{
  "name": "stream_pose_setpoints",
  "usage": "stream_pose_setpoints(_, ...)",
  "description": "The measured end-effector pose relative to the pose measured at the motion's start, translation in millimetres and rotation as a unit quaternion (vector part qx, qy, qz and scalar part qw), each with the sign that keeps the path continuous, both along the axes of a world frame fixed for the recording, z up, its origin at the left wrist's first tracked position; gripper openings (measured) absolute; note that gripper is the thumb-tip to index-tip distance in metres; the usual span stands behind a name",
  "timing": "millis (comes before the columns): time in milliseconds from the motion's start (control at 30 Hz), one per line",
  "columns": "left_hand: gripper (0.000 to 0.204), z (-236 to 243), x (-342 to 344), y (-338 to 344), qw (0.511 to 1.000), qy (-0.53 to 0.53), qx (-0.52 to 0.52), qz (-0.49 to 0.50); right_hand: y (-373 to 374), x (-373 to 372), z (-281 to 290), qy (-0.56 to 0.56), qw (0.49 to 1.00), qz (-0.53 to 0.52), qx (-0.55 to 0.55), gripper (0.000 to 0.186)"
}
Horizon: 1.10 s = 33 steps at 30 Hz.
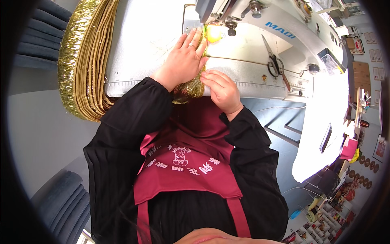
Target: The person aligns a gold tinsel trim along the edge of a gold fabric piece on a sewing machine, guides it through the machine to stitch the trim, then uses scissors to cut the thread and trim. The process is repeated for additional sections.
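Note:
My left hand [183, 57] lies palm down on the white sewing machine bed [138, 36], fingers stretched out along a narrow gold tinsel strip [189, 91] just beside the presser area. My right hand [218, 90], lower and to the right, has its curved fingers closed on that strip, which hangs over the front edge. Above my fingers is the machine head [292, 30], with a bright yellow light patch by the needle area; the needle itself is unclear. A thick folded bundle of gold tinsel trim [83, 61] drapes over the bed's left end.
Black scissors [275, 65] and a brown-handled tool [286, 83] lie on the bed at right. A bright white surface [313, 142] extends beside it. Dark grey folded fabric or padding [36, 36] is at upper left, more [61, 199] at lower left. Cluttered shelving [317, 227] stands far right.

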State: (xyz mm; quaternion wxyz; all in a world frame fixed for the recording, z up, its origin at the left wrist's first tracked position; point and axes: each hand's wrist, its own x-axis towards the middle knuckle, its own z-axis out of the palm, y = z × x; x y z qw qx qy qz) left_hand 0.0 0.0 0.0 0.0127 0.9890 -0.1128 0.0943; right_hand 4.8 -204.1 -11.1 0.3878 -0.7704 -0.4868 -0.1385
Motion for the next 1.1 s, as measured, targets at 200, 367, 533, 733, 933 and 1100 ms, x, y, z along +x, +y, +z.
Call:
stream_pose_setpoints(200,0.056,-1,3,4,1.0,-0.022,-0.004,-0.006,3,1,1,-0.004,1.0,-0.002,0.003,0.027)
stream_pose_setpoints(367,0.056,-2,6,2,1.0,-0.024,-0.002,-0.004,2,2,2,-0.003,1.0,-0.005,0.002,0.028)
stream_pose_setpoints(533,0.056,-5,7,3,1.0,-0.03,0.007,0.002,3,1,2,-0.006,1.0,-0.015,-0.003,0.028)
stream_pose_setpoints(733,0.056,-11,9,2,1.0,-0.03,0.0,0.007,3,-2,4,-0.002,1.0,-0.025,-0.005,0.029)
stream_pose_setpoints(933,0.056,-1,5,2,1.0,0.009,-0.019,0.017,-12,-45,5,0.02,0.991,-0.109,0.076,0.022)
stream_pose_setpoints(1100,0.049,24,-17,6,0.998,0.001,-0.046,-0.036,-16,-95,-31,0.212,0.957,-0.197,0.038,0.014)
